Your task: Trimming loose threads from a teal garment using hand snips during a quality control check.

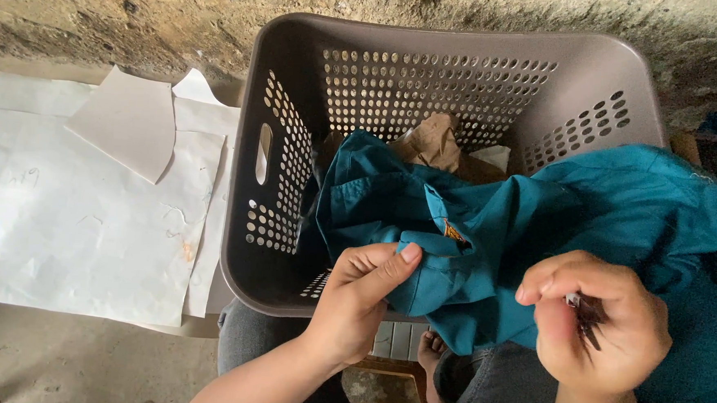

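My left hand [359, 296] pinches a fold of a teal garment [619, 215] at the near rim of a brown perforated laundry basket [456, 47]. The cloth spills from inside the basket over its rim and across my lap to the right. A small orange mark [453, 231] shows on the fabric just above my left thumb. My right hand [601, 325] is closed around a small dark tool with a pale tip, possibly thread snips [585, 316], held over the cloth. What the tool is exactly is hard to tell.
Inside the basket lies crumpled brown paper [434, 140]. Large white paper sheets [80, 211] cover the floor to the left. A rough stone wall [98, 16] runs along the back. My knees in grey trousers [496, 389] and a bare foot [430, 356] show below.
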